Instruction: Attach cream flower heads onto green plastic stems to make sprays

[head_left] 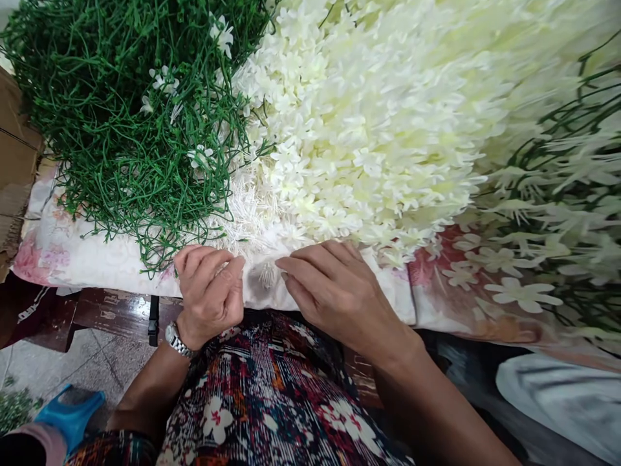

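Note:
My left hand (212,291), with a metal watch (177,340) on its wrist, is closed near the table's front edge, thumb against curled fingers. Whatever it grips is hidden. To its right, my right hand (334,288) pinches its fingers together; I cannot make out anything in them. A small tuft of white stamens (266,275) shows between the two hands, just above or on the floral cloth (101,262). Behind the hands lies a pile of loose white stamens (247,213). Green plastic stems (130,129) are heaped beyond my left hand, cream-white artificial petals (369,142) beyond my right.
Finished-looking white flowers on green stems (524,294) lie at the right. A cardboard box (17,162) stands at the left edge. Below the table are a blue plastic stool (70,414) and a dark wooden bench (109,317). A grey-clad knee (557,395) shows at lower right.

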Motion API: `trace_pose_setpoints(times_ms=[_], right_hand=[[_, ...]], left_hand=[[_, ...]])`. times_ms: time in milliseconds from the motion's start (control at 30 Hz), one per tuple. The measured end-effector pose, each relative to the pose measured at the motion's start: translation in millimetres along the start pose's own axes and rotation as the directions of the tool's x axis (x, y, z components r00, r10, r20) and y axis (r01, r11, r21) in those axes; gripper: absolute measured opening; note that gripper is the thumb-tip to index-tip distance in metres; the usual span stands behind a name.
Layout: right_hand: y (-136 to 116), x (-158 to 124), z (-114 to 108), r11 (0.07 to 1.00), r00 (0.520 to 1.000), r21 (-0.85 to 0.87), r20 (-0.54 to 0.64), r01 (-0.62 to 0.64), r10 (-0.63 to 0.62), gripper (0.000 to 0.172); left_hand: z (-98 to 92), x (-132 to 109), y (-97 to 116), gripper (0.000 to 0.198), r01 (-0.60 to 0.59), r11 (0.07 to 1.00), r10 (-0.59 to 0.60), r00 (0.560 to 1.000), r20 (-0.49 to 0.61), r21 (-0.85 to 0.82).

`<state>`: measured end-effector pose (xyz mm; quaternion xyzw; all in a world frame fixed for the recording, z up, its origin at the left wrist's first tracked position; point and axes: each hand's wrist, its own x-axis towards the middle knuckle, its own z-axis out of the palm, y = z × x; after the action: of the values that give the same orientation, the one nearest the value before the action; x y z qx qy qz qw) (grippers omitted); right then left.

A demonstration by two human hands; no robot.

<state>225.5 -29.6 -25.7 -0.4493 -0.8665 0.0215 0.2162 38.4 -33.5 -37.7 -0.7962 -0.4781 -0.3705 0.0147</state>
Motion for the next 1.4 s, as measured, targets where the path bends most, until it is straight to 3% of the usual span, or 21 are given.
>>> trace_pose_setpoints(times_ms=[167, 333, 667, 867, 1000, 1167, 1400], right_hand=[[-3.9, -2.6, 3.0, 1.0, 0.999, 0.024, 0.029, 0.014, -0.015, 0.01], [-4.2, -0.1, 6.5, 0.999, 0.996, -0.054, 0.085, -0.002, 0.006, 0.013], [-0.9, -7.1, 8.7, 0.999, 0.998, -0.043, 0.063, 0.003, 0.0, 0.015], [-0.5, -16.1, 9.6, 0.997, 0.996, 0.015, 0.059, -0.071, 0.07, 0.016], [0.9, -20.5, 10.0, 0.994, 0.996, 0.053, 0.012, -0.094, 0.093, 0.009], [5.8, -29.3, 1.8, 0.988, 0.99, 0.056, -0.017, -0.142, 0.143, 0.017], [7.0, -36.9, -6.0, 0.988, 0.99, -0.075, 0.046, -0.133, 0.137, 0.015]], left_hand=[[2.3, 0.5, 13.3, 0.019, -0.064, 0.998, 0.062, 0.989, 0.137, 0.012], [9.5, -2.2, 24.6, 0.007, -0.024, 0.99, -0.021, 0.948, 0.317, 0.137], [10.6, -9.4, 24.9, 0.004, 0.042, 0.995, -0.061, 0.976, 0.21, 0.091], [15.4, -6.7, 31.4, 0.008, 0.011, 0.99, -0.06, 0.933, 0.356, 0.138], [18.2, -5.7, 31.4, 0.01, 0.022, 0.984, -0.084, 0.933, 0.351, 0.177], [15.6, -6.0, 32.1, 0.009, 0.029, 0.984, -0.091, 0.929, 0.358, 0.174], [13.7, 23.0, 37.1, 0.007, -0.057, 0.986, 0.008, 0.956, 0.295, 0.156]])
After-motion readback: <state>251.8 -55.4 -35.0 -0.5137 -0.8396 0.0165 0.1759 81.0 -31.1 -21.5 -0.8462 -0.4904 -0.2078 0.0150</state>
